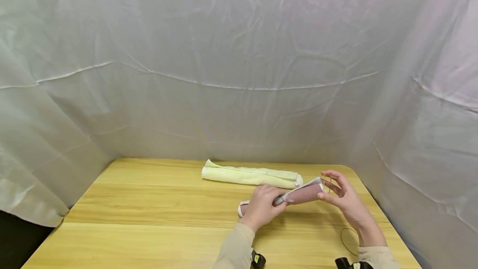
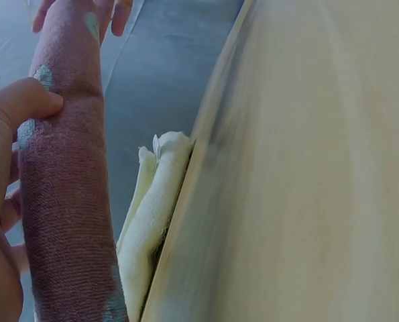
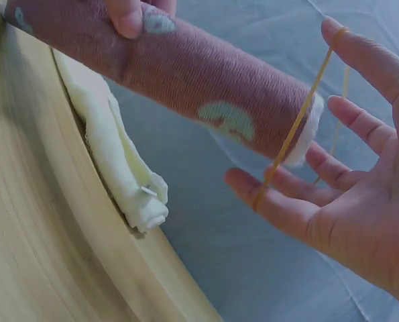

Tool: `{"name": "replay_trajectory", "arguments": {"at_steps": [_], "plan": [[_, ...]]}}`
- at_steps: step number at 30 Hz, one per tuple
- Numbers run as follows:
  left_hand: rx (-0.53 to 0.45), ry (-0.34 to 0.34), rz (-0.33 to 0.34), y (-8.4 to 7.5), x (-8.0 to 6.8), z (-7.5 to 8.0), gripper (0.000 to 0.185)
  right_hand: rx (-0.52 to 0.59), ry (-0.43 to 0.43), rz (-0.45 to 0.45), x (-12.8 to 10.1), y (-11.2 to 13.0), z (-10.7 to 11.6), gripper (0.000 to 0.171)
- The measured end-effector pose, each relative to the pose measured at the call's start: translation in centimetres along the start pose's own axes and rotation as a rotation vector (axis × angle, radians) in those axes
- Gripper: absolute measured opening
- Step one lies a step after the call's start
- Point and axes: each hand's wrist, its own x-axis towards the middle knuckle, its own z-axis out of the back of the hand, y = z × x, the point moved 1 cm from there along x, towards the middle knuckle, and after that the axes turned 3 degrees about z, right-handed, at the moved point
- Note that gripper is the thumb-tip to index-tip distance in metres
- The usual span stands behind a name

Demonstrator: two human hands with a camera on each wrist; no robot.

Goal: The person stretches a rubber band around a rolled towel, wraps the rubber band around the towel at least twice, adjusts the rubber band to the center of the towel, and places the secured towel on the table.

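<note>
A rolled dusty-pink towel with pale spots is lifted off the wooden table. My left hand grips it around the middle, thumb on top in the left wrist view, where the roll fills the left side. My right hand is at the roll's right end with fingers spread. A yellow rubber band is stretched between its thumb and fingertips, just at the end of the roll. The band does not encircle the towel.
A rolled cream towel lies on the table just behind the hands. A second rubber band lies on the table by my right wrist. White cloth walls surround the table on three sides.
</note>
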Motion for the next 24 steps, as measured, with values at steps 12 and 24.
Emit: {"name": "replay_trajectory", "arguments": {"at_steps": [12,24], "plan": [[0.073,-0.087,-0.083,-0.3,0.0,-0.3,0.024,-0.210,0.050,-0.134,0.2,0.4,-1.1,0.063],[0.103,-0.197,-0.150,-0.3,0.1,-0.2,0.027,-0.182,0.061,-0.185,0.4,0.1,-1.8,0.061]]}}
